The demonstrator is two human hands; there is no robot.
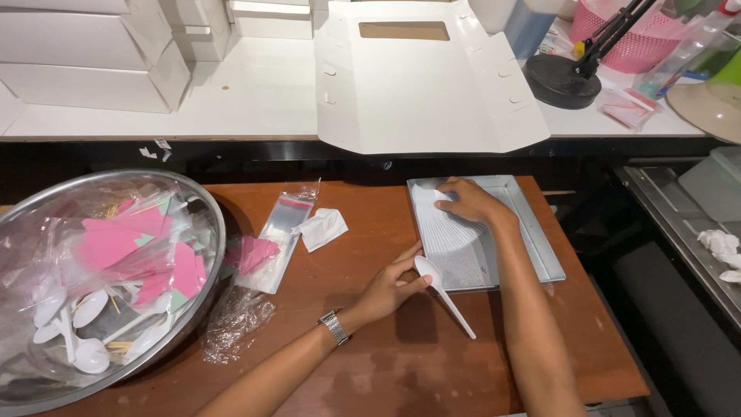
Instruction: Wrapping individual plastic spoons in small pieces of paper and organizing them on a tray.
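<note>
My left hand (390, 287) pinches the bowl end of a white plastic spoon (446, 297), whose handle points toward the table's front right. My right hand (469, 201) rests on a fanned row of white spoons (448, 228) lying in a shallow metal tray (540, 247), fingertips touching the topmost one. A watch sits on my left wrist. Both hands are over the brown wooden table (386, 363).
A large steel bowl (202, 232) at the left holds bagged spoons and pink paper pieces. Clear plastic sleeves (279, 232) and a folded white napkin (323, 228) lie mid-table. A flat white cardboard box (417, 93), a lamp base (562, 81) and a pink basket (633, 38) sit on the white counter behind.
</note>
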